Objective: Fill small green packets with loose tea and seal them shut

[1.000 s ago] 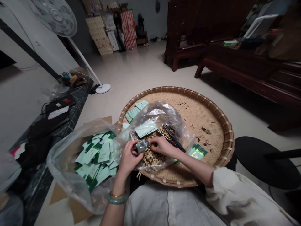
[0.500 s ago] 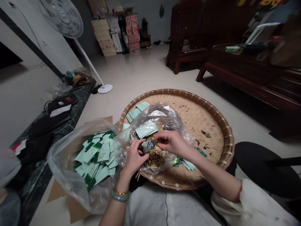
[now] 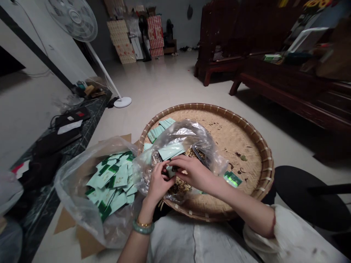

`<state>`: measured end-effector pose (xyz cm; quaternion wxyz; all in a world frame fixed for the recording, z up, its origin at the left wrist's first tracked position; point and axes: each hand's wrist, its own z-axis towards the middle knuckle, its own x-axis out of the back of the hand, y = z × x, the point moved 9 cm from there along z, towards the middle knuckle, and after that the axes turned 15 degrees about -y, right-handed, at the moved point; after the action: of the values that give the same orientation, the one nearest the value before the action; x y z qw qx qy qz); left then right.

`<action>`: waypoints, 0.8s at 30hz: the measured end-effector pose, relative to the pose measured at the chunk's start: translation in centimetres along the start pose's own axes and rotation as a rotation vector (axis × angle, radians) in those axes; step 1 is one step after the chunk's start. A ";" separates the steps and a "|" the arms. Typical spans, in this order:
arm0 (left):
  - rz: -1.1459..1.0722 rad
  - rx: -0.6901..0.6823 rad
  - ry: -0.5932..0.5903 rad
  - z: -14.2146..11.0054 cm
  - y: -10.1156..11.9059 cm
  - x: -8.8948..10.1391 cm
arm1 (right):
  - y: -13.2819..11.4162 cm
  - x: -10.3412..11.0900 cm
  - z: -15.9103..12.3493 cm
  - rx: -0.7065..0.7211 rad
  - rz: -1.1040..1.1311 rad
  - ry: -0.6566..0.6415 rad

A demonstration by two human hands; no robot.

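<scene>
My left hand [image 3: 158,184] is closed on a small pale green packet [image 3: 171,171], held upright with its mouth facing up. Over that mouth, the bent fingers of my right hand [image 3: 195,173] are pressed together; whatever they pinch is hidden. Below both hands, a yellowish and dark dried mix [image 3: 179,186] lies in a clear plastic bag [image 3: 189,128]. A stack of flat pale green packets [image 3: 171,150] rests on the mix. Right of it, a slim dark tool [image 3: 199,156] leans in the bag; its kind is unclear.
The bag sits on a round bamboo tray [image 3: 265,157], with more packets [image 3: 232,179] and dark leaf scraps [image 3: 241,157] on it. A plastic bag of packets [image 3: 115,182] stands at left. Around are a white fan [image 3: 122,102], a black stool [image 3: 301,193] and dark wooden furniture [image 3: 274,87].
My right hand has moved left and now covers the packet's mouth. The slim dark tool and the packets at right show more fully. My left hand keeps the packet in place.
</scene>
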<state>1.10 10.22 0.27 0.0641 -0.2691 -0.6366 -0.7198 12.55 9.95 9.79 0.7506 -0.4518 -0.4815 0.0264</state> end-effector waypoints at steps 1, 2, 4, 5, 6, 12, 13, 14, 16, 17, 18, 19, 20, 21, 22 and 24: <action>-0.003 -0.001 0.005 -0.1 0.0 0.1 | 0.1 0.3 -0.1 -0.003 0.028 0.026; -0.006 0.000 0.011 -0.1 -0.1 0.2 | 0.5 0.8 -0.3 -0.022 0.052 0.061; -0.024 0.011 0.029 -0.3 -0.4 0.7 | 2.0 1.5 -0.9 -0.101 0.077 0.127; -0.042 0.020 0.043 -0.4 -0.6 1.1 | 3.0 1.5 -1.1 -0.155 0.074 0.132; -0.068 0.030 0.059 -0.5 -0.8 1.6 | 4.2 1.2 -1.2 -0.206 0.058 0.112; -0.171 0.058 0.139 -1.1 -1.4 3.9 | 9.5 -4.3 -0.4 -0.300 -0.117 -0.219; -0.165 0.058 0.138 -1.1 -1.4 4.0 | 9.7 -5.0 -0.1 -0.274 -0.119 -0.227; -0.153 0.059 0.135 -1.1 -1.3 4.0 | 9.8 -5.6 0.3 -0.244 -0.116 -0.230; -0.123 0.064 0.134 -1.1 -1.2 4.0 | 9.7 -6.5 1.2 -0.189 -0.107 -0.244; -0.110 0.066 0.136 -1.1 -1.2 4.0 | 9.7 -6.9 1.6 -0.171 -0.104 -0.256; -0.101 0.068 0.139 -1.1 -1.2 4.0 | 9.7 -7.2 1.9 -0.162 -0.103 -0.272; -0.097 0.069 0.143 -1.1 -1.3 4.0 | 9.8 -7.5 2.2 -0.161 -0.103 -0.288; -0.097 0.069 0.145 -1.1 -1.3 4.0 | 9.9 -7.7 2.5 -0.164 -0.105 -0.301; -0.099 0.069 0.144 -1.0 -1.4 4.0 | 10.0 -7.8 2.8 -0.171 -0.110 -0.310; -0.100 0.069 0.141 -1.0 -1.4 3.9 | 10.2 -7.8 3.0 -0.183 -0.116 -0.315; -0.099 0.068 0.135 -0.9 -1.4 3.9 | 10.7 -7.8 3.3 -0.209 -0.126 -0.312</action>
<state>-3.06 10.59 0.83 0.0803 -0.1859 -0.6674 -0.7166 10.10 14.72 -2.77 0.6161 -0.4866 -0.6194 -0.0008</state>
